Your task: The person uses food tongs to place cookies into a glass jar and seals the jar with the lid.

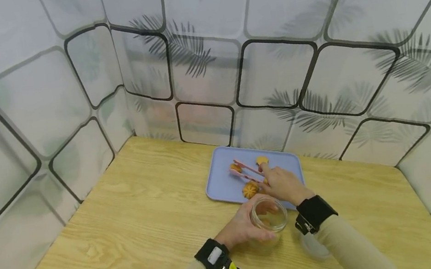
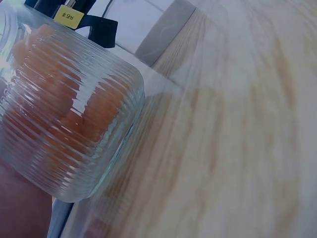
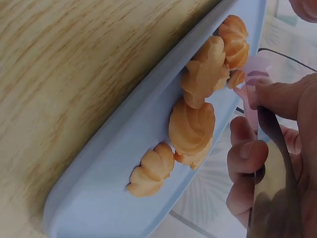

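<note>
My left hand grips a clear ribbed glass jar just in front of the tray. The jar's open mouth faces up in the head view, and fingers show through its glass in the left wrist view. My right hand holds tongs with a metal handle and pink tips, reaching over a blue tray. In the head view the pink tips are spread about a small golden cookie; whether they touch it I cannot tell. A flower-shaped cookie and another cookie lie nearby.
Several more cookies lie close together on the tray in the right wrist view. A clear round lid-like piece lies on the wooden table, partly behind my right forearm. Patterned curtains border the table's back and sides.
</note>
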### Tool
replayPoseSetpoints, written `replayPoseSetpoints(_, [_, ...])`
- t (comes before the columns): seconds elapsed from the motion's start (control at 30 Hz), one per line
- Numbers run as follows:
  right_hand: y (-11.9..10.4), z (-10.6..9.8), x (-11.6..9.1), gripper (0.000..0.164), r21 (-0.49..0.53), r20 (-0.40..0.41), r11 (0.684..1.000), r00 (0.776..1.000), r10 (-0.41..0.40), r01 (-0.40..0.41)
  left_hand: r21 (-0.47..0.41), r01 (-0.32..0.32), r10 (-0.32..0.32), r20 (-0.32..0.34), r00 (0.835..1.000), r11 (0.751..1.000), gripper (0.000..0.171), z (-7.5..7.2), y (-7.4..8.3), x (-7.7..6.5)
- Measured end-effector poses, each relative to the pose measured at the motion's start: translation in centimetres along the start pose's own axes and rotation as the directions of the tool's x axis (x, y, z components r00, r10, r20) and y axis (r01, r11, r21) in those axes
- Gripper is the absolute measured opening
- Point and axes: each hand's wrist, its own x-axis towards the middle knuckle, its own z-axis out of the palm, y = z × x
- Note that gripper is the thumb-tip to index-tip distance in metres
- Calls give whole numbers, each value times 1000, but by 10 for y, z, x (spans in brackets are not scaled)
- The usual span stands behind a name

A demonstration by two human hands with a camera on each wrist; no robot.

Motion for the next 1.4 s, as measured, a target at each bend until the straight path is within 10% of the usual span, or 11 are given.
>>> replayPoseSetpoints(0.43, [-12,7,1,29,-43,-25,990,991,132,-133,-11,-5,5,-3,1000,1000,73,1,-2,0])
replayPoseSetpoints(0.9, [8,7,-29,20,72,-61,995,995,77,-73,-34,-2,3,14,1000,999,71,1,2,2])
replayPoseSetpoints(1.13, [11,-3,-54,18,373,8,919,991,135,-128,-48,20,-19,23,1000,999,75,1,1,2])
replayPoseSetpoints(1.4, [14,-6,-88,19,496,68,846,980,187,-196,-25,55,-54,19,998,998,76,0,1,1])
